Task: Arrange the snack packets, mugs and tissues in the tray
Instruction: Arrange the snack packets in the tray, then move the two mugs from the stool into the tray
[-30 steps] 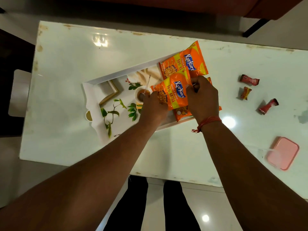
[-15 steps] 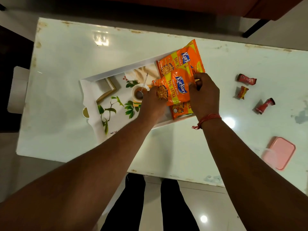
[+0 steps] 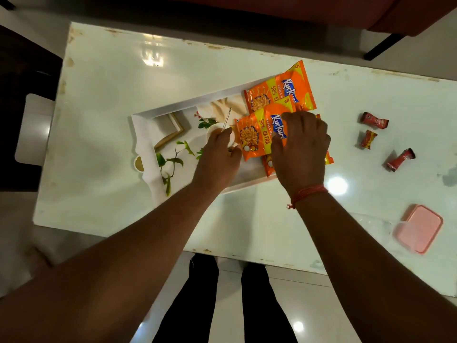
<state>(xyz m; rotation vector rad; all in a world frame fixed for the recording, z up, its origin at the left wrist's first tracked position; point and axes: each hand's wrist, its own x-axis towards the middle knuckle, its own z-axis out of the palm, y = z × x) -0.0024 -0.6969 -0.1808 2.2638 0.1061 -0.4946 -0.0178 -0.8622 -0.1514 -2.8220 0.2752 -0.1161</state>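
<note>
Your right hand [image 3: 300, 152] has slid flat, fingers straight, onto the middle packet [image 3: 259, 134] in the tray [image 3: 148, 134]; your left hand [image 3: 218, 157], loosely curled, holds nothing. Three packets, three candies [image 3: 374, 120] further right, mug [image 3: 212, 131] beneath left fingers.

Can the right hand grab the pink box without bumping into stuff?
Probably yes. The pink box sits alone on the table on the right hand's own side, with only bare tabletop between them. The hand would first have to leave the snack packet.
</note>
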